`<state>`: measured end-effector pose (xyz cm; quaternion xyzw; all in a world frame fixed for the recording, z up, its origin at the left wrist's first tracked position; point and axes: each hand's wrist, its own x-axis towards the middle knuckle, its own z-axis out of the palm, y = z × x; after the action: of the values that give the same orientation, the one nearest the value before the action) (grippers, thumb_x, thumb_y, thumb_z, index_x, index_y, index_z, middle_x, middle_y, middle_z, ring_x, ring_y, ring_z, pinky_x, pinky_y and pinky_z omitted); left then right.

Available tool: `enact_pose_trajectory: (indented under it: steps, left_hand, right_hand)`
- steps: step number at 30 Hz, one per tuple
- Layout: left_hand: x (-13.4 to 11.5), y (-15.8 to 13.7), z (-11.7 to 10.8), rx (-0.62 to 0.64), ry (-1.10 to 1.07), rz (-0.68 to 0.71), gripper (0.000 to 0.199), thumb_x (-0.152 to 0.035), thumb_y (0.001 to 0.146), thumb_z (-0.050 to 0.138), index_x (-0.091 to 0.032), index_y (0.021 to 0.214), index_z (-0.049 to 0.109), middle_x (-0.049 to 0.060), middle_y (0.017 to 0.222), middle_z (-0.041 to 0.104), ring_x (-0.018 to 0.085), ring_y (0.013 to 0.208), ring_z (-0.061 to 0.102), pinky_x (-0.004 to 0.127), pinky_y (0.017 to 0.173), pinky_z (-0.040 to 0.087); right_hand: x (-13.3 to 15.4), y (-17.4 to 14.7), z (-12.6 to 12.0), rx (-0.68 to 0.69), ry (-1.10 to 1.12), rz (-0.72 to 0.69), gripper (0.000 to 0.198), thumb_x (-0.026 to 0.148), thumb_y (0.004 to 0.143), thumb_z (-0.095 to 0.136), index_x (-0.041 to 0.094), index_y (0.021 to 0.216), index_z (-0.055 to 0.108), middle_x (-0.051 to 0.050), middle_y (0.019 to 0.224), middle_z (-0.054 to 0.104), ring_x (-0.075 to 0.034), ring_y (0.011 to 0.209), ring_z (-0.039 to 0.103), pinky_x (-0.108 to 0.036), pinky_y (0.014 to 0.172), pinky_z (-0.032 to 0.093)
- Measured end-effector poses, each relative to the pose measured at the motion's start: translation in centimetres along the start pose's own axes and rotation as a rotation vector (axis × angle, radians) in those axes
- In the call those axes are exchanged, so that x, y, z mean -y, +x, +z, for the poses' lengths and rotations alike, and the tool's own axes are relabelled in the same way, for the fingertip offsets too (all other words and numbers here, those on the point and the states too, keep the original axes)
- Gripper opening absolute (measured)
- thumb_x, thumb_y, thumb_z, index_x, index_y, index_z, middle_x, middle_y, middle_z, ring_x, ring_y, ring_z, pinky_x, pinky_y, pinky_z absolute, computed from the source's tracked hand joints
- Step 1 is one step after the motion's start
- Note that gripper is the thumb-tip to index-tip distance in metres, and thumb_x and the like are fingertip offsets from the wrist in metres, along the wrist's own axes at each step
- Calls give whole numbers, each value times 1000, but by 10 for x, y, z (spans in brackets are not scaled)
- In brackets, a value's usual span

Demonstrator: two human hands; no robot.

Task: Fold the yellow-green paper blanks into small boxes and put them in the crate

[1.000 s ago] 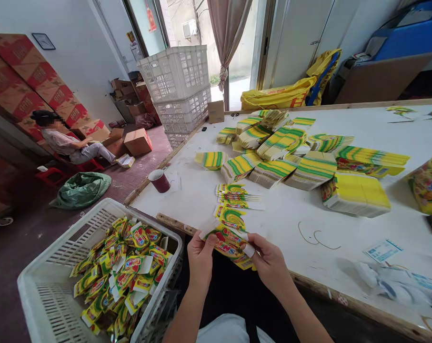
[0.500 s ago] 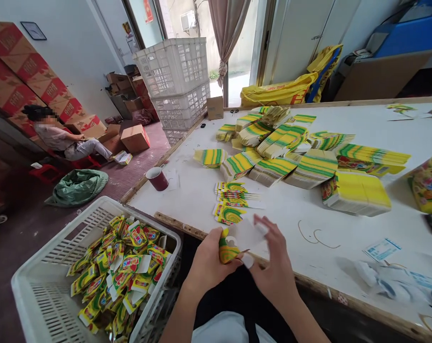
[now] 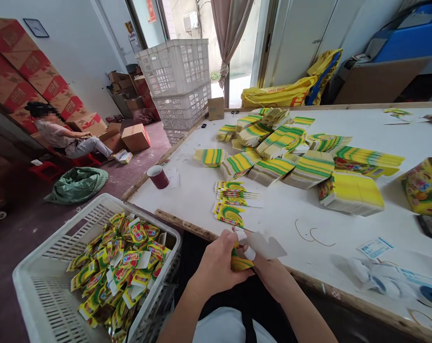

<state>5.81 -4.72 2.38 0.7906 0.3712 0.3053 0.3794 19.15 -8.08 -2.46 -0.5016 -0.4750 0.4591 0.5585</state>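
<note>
white table (image 3: 187,205) | yellow-green carton stacks (image 3: 278,142) | maroon mug (image 3: 159,178) | brown box (image 3: 216,109)

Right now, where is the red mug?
In the head view, the red mug sits on the white table near its left edge, beyond the nearest crate and left of the short row of cartons.

Can barely see the small carton (image 3: 241,263), mostly covered by the left fingers (image 3: 226,242). Cannot follow most of the right fingers (image 3: 250,253) around it. To their right, cannot read the blue-and-white slip (image 3: 375,247), too small, nor sort out the blurred white bundle (image 3: 375,278). Farther right, lose part of the yellow package (image 3: 423,186) past the edge; left of the fingers, lose the basket's (image 3: 26,286) near end.
</note>
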Motion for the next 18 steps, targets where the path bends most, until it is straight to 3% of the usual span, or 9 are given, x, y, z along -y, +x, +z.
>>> enact_pose_trajectory:
  steps: [3,5,8,11,13,15,16,18]
  left_hand:
    - [-1,1,-1,-3,-3,-35,51,-22,61,79,-27,106,57,3,101,60,22,86,59,30,75,45]
    - [-2,2,-3,-8,-11,-82,46,-19,60,77,-27,101,57,1,95,59,20,79,58,28,69,43]
    - [1,2,-5,0,-21,-139,45,-12,58,72,-27,97,57,-1,86,59,18,70,55,27,62,41]
    - [6,1,0,0,-79,-162,50,-10,59,70,-26,104,56,2,91,63,22,78,60,30,68,44]
    - [8,1,5,-132,-136,-189,58,-13,57,75,-25,109,54,7,102,63,27,95,60,35,81,46]
    - [10,3,7,-352,-124,-253,68,-18,48,84,-23,110,55,10,112,59,32,111,53,43,95,40]
    - [10,4,7,-433,-111,-301,70,-21,44,87,-22,107,57,10,111,59,33,113,51,45,98,38]
    - [10,7,2,-449,-140,-400,66,-27,42,90,-22,100,59,8,103,61,32,105,55,45,96,39]
  right_hand:
    - [6,4,-5,19,100,84,52,58,88,48,28,130,55,-11,131,61,-27,117,60,-47,99,49]
    - [11,4,-7,67,78,61,53,57,88,49,27,131,55,-11,129,63,-29,122,56,-49,102,47]
    - [13,0,-7,130,-145,-117,54,42,90,53,26,141,44,-10,136,58,-29,131,47,-49,105,43]
    - [5,-3,-7,135,-368,-322,56,18,90,48,30,144,39,-7,148,46,-25,136,43,-45,108,42]
    - [-1,-1,-9,84,-409,-388,56,9,89,41,32,140,45,-5,147,46,-22,133,47,-40,106,45]
    - [-4,4,-13,-33,-405,-380,53,9,91,39,33,137,49,-6,145,50,-21,130,51,-40,105,47]
    - [-4,6,-15,-95,-404,-359,51,11,92,39,32,138,47,-6,145,50,-22,130,51,-42,105,46]
    - [-2,10,-18,-156,-426,-331,53,17,94,40,31,146,35,-7,150,43,-23,135,44,-46,108,42]
